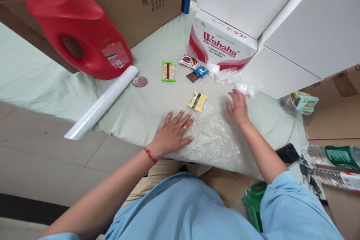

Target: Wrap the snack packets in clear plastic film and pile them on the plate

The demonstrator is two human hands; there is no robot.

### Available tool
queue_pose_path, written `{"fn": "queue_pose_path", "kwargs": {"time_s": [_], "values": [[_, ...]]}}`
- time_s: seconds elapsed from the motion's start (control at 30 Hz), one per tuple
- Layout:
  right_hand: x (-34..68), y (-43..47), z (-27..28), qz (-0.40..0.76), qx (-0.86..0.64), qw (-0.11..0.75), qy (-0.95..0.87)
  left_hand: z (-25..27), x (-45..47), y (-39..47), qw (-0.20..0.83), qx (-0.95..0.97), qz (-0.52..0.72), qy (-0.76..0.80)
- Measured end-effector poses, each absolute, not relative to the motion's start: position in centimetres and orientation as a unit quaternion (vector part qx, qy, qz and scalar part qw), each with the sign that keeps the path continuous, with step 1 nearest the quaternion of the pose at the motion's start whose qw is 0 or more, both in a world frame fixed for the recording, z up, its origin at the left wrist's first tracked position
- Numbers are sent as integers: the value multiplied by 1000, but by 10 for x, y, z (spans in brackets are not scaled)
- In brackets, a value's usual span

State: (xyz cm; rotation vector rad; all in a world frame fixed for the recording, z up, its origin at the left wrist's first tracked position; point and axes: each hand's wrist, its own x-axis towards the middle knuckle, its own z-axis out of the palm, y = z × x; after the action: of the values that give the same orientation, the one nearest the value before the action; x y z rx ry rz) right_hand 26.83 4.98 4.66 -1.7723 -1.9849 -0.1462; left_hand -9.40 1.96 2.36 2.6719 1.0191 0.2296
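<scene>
A sheet of clear plastic film (213, 135) lies spread and wrinkled on the cloth-covered table. My left hand (176, 131) rests flat at its left edge, fingers spread, holding nothing. Near the film's upper right side is my right hand (238, 107), slightly blurred, its fingers apart and nothing seen in them. A yellow wrapped snack (197, 101) with a dark stripe sits at the film's top edge, between the hands. Beyond it lie a green-ended snack packet (168, 71), a white-and-red snack packet (188, 61), a blue packet (201, 71) and a brown packet (192, 77).
Crumpled clear film (229, 77) lies before the Wahaba carton (222, 41). A white roll (102, 101), round metallic disc (140, 81) and red jug (81, 30) stand or lie left. White boxes (303, 26), a snack tub (302, 103) and plastic bottles (334, 156) are right.
</scene>
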Motion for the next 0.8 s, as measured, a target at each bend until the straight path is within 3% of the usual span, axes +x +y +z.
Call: {"fn": "queue_pose_path", "kwargs": {"time_s": [0.2, 0.4, 0.67, 0.8], "values": [[240, 40, 39, 132, -585, 150, -786, 19, -95, 3, 123, 909, 95, 385], [243, 91, 62, 93, -598, 148, -782, 16, -96, -3, 120, 902, 109, 401], [171, 137, 64, 109, -413, -21, -904, 24, -95, -3, 116, 900, 104, 407], [190, 140, 57, 105, -476, 1, -873, 24, -95, -4, 116, 899, 113, 408]]}}
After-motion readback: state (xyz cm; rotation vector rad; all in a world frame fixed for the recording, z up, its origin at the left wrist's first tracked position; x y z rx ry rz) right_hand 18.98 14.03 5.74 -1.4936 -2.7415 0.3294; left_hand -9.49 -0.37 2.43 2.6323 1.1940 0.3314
